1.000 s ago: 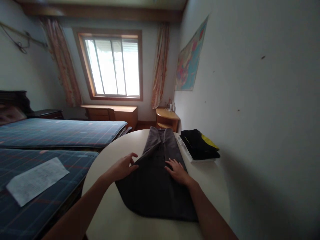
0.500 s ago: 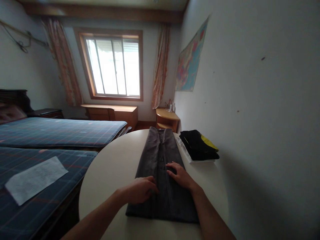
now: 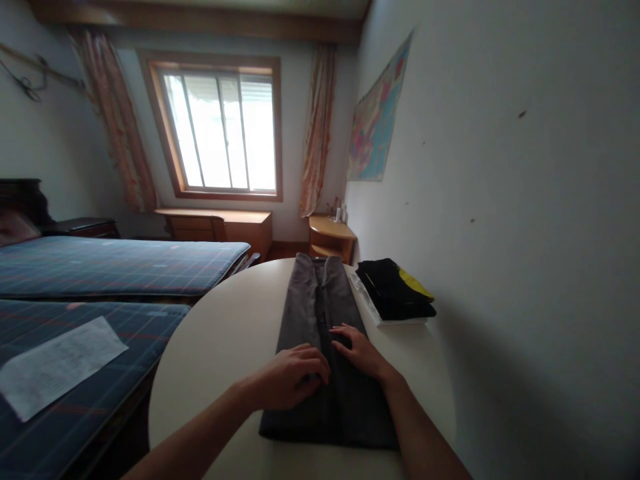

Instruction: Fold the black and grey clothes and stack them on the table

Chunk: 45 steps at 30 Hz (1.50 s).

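Observation:
A dark grey garment (image 3: 300,300), folded into a long strip, lies lengthwise on the round white table (image 3: 200,373). Its two side flaps come together along the middle. My left hand (image 3: 295,377) is at the near left part of the garment, fingers curled and closed on the left flap's edge by the centre line; the fingertips are partly hidden. My right hand (image 3: 360,350) rests on the right flap with its fingers spread, touching the cloth near the middle seam.
Folded black and yellow clothing (image 3: 395,290) sits on a white item at the table's right, near the wall. At left are mattresses with blue plaid (image 3: 125,263) and a sheet of paper (image 3: 65,367). A wooden desk (image 3: 245,223) stands under the window.
My left hand has moved right, towards the middle, and the left flap's edge has come closer to the right one. My right hand has stayed almost in place. The view has shifted slightly.

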Tool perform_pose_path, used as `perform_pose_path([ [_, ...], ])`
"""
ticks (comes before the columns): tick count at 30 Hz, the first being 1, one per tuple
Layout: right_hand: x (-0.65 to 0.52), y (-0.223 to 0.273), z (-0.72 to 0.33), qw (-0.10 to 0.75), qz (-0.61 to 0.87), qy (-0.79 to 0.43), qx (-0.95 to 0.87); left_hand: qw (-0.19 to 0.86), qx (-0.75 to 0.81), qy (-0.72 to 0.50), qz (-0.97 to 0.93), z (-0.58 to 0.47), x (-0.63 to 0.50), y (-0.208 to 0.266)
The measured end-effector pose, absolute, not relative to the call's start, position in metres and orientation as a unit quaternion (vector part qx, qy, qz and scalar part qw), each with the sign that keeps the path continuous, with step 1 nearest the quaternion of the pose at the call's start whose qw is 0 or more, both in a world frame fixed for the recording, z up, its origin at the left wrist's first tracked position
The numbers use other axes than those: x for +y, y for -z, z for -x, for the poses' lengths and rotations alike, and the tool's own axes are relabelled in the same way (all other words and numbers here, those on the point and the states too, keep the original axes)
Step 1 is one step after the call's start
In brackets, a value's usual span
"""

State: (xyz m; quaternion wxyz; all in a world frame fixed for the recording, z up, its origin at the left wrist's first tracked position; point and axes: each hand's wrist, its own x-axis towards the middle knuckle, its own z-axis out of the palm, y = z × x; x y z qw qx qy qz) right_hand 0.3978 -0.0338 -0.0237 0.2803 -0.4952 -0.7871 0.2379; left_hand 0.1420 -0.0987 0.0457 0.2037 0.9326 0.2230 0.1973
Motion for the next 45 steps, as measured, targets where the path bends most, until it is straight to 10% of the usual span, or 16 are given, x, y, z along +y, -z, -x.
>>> perform_pose_path([
  [45,0.124,0.026,-0.325,0.225,0.626,-0.131,-0.735,0.246,0.175,-0.170,-0.938,-0.158,-0.087,0.010],
])
